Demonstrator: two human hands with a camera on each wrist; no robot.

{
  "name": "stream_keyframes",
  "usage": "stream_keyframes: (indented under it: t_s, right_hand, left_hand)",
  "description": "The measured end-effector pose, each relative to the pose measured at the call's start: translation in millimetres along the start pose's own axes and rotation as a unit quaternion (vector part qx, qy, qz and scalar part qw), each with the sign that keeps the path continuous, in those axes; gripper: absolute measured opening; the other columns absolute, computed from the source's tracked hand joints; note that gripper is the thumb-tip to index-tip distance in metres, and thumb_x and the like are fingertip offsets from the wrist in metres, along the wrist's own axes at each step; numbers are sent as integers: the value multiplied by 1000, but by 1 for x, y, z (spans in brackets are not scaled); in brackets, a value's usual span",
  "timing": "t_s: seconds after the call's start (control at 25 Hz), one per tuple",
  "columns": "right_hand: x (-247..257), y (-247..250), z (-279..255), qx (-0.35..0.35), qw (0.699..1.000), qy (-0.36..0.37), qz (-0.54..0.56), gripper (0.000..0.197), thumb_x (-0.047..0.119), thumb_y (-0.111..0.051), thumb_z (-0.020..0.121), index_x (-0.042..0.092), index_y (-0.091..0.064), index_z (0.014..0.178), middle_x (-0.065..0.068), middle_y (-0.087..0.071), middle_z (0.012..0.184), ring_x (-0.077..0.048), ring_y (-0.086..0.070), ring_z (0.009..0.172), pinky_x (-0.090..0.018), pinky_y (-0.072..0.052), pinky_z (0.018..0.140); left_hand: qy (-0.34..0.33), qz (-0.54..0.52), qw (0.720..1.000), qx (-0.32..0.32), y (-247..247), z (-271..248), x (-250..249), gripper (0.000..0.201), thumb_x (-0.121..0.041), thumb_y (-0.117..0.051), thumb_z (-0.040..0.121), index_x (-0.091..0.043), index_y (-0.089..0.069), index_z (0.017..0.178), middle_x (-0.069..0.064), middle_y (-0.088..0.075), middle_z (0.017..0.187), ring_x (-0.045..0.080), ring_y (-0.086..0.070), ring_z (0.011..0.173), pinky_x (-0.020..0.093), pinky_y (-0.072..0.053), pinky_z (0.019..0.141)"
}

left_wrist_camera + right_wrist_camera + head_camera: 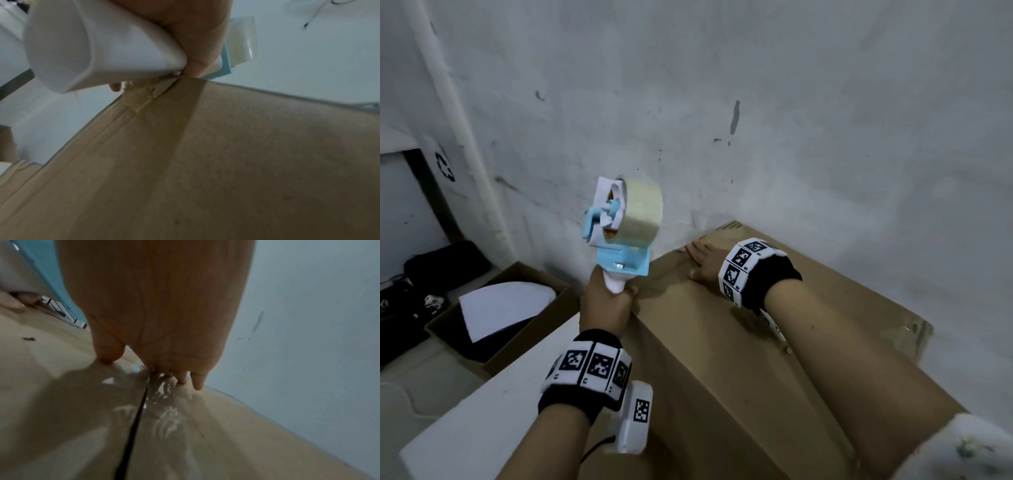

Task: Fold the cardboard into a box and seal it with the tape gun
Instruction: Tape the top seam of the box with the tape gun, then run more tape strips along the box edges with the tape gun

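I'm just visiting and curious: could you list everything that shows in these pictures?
cardboard box: one, brown, flaps closed, in front of the person by the wall
tape: one clear strip, over the box's top seam
tape gun: one, blue and white with a clear roll, raised at the box's left edge
open carton: one, brown, left on the floor, white sheet inside
dark bag: one, black, far left
left hand: grips the tape gun's handle
right hand: flat on the box top
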State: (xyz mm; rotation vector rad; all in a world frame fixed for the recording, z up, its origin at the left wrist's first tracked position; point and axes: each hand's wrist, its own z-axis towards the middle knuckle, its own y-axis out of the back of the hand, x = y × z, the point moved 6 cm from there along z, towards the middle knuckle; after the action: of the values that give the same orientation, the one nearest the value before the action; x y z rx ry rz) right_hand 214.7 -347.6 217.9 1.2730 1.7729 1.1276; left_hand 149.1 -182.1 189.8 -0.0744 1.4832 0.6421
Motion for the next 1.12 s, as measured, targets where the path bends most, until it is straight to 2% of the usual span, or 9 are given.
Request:
stream_keyframes:
  t_s: [0.08,0.24,0.44,0.64,0.72,0.8,0.92,1.04,1.12]
  right_hand:
    - [-7,-10,-17,18,1000,8,-1,66,31,-29,102,9,11,150,-8,11,160,-22,5,148,-28,-4,116]
    - [-36,-44,-78,56,998,-21,-17,67,41,-26,101,11,7,151,-7,10,161,-23,5,148,-35,-3,119]
    - [-69,-78,-157,83,995,-59,-8,76,57,-30,95,17,3,152,-1,7,161,-19,1,149,-36,-2,120]
    - [-94,-100,-223,122,990,-63,32,76,50,-30,98,13,10,151,-4,13,160,-18,6,148,-37,0,119]
    - [-98,-107,-238,88,993,-59,53,75,51,-29,97,15,8,151,-3,12,161,-18,6,148,-41,3,119]
    - [-101,-114,-248,27,995,-56,78,72,51,-30,97,17,3,152,-1,7,161,-16,4,149,-42,5,119]
    - [-97,-107,-263,-106,982,-40,152,65,47,-36,97,21,-13,152,-1,-9,161,-16,-10,148,-44,-1,120]
    - [-62,-78,-278,-234,921,44,309,57,44,-48,93,26,-34,145,-1,-40,150,-17,-39,137,-42,-29,115]
    - [-26,-64,-287,-228,869,111,425,55,44,-50,92,23,-41,142,-2,-51,140,-16,-49,126,-36,-38,108]
  left_hand:
    - [-7,43,999,3,0,-2,-9,27,-7,-54,85,-4,-49,111,20,-57,111,36,-53,104,35,-38,84]
    - [1,75,997,4,-1,-4,-11,33,-8,-56,84,-3,-47,115,24,-56,117,41,-52,110,44,-42,93]
    - [-4,132,991,23,-3,-2,-9,40,-14,-57,84,-3,-46,121,27,-54,122,44,-51,112,45,-41,95]
    - [-5,173,985,23,0,-9,-21,32,-14,-56,85,2,-53,113,31,-56,117,46,-54,106,45,-44,91]
    - [-46,215,975,21,5,-20,-33,28,-17,-57,86,6,-57,102,34,-59,109,46,-56,101,45,-44,89]
    - [-97,250,963,-15,13,-35,-46,26,-20,-58,84,5,-59,91,33,-61,101,45,-56,97,47,-45,92]
    - [-73,188,976,-78,28,-67,-53,35,-20,-57,83,6,-54,106,31,-54,114,46,-49,109,50,-45,92]
    - [-90,52,994,-33,20,-126,-80,44,-36,-59,79,-11,-48,113,22,-61,109,42,-57,101,42,-48,87]
    - [-164,16,986,7,12,-167,-103,41,-40,-59,76,-14,-52,106,12,-64,98,31,-61,88,29,-49,80]
